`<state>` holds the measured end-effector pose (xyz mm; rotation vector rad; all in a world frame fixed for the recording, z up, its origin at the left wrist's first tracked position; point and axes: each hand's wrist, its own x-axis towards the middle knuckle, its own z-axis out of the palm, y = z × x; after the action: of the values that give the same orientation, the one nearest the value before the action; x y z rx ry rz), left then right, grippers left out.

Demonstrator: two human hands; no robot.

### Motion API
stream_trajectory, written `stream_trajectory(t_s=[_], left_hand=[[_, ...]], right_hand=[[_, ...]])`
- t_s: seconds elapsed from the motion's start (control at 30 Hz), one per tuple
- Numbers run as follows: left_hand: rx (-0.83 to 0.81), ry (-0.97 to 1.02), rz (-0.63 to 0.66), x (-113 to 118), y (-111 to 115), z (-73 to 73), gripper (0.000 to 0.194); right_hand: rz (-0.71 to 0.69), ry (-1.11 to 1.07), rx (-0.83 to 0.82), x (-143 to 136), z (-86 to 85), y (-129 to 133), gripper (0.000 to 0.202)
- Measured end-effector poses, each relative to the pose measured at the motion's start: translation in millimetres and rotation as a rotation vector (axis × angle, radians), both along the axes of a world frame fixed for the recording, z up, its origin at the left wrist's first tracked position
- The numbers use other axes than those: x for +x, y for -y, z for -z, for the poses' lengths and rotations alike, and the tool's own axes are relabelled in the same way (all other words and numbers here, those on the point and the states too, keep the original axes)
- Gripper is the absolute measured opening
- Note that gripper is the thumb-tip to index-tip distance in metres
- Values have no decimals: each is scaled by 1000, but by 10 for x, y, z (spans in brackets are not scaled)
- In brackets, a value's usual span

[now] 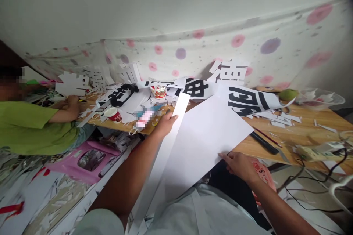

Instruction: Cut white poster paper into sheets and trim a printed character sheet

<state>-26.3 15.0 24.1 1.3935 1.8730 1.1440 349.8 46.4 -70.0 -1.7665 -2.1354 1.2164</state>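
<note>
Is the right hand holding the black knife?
No, the right hand is at the edge of the white sheet; the black knife lies on the table.

You are in a small paper-cutting workshop with a homely look: white cut-out characters (231, 73) stand along the worktop's (307, 130) back edge, sheets with black characters (266, 99) lie in front of them, and offcuts (59, 202) litter the floor (64, 183) to your left. A spotted cloth (215, 46) on the wall (171, 0), a pink plastic stool (68, 163) below the front edge and a green fruit (288, 94) near the back edge look domestic.
</note>
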Motion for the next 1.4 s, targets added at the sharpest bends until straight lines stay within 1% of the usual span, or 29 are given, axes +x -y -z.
stream_trajectory(t_s=[0.07,0.13,0.17,0.2,0.27,0.3,0.33,0.4,0.47,0.5,0.57,0.6,0.7,0.77,0.8,0.87,0.9,0.97,1.0,1.07,1.1,1.13,1.2,1.27,1.33,1.4], left_hand=[[-110,-110,91,-3,-6,22,43],[-211,-192,160,74,18,100,38],[-244,-213,181,140,40,149,36],[-266,-230,196,222,67,197,34],[-305,-278,231,420,137,275,31],[-319,-302,248,528,179,300,30],[-333,-327,263,638,224,317,30],[-366,-373,278,846,320,332,29],[-387,-417,293,1024,407,345,33],[-398,-438,333,1097,444,358,37],[-404,-445,394,1206,504,405,41],[-397,-430,402,1241,530,439,42],[-384,-313,354,1259,645,577,39],[-433,-180,340,1194,805,688,36],[-473,-107,342,1137,923,747,36],[-541,25,327,968,1233,868,43],[-564,52,321,854,1420,928,44],[-599,81,291,568,1838,1040,51],[-632,107,280,400,2058,1090,51],[-773,137,256,40,2502,1170,48],[-856,134,215,-140,2719,1198,46],[-932,101,173,-311,2929,1217,47],[-1009,8,89,-605,3316,1227,53],[-1067,-45,25,-811,3636,1206,54],[-1074,-134,-2,-924,3859,1166,50],[-1018,-248,-41,-962,3967,1116,52]], right_hand=[[-101,238,280,-42,-78,26,43],[-150,340,479,-99,-127,48,26],[-177,330,532,-124,-138,50,28],[-214,289,568,-143,-140,44,41],[-300,163,609,-158,-131,12,73],[-332,86,613,-157,-124,-11,85],[-354,0,602,-153,-116,-35,93],[-382,-168,549,-150,-100,-79,101],[-400,-256,505,-163,-73,-110,102],[-407,-254,503,-175,-54,-120,101],[-428,-171,554,-206,-6,-136,96],[-450,-114,598,-219,17,-143,92],[-526,39,719,-233,61,-170,76],[-533,111,748,-214,54,-194,67],[-528,142,747,-199,41,-208,65],[-525,186,733,-161,4,-236,63],[-524,199,725,-142,-15,-249,63],[-524,214,706,-110,-46,-275,64],[-525,219,696,-98,-55,-287,65],[-529,234,683,-82,-54,-310,65],[-530,242,681,-76,-46,-322,65],[-529,248,682,-71,-33,-333,66],[-527,258,692,-59,-7,-357,66],[-526,271,712,-45,0,-378,66],[-525,301,744,-28,-27,-397,66],[-525,344,782,-4,-84,-416,67]])
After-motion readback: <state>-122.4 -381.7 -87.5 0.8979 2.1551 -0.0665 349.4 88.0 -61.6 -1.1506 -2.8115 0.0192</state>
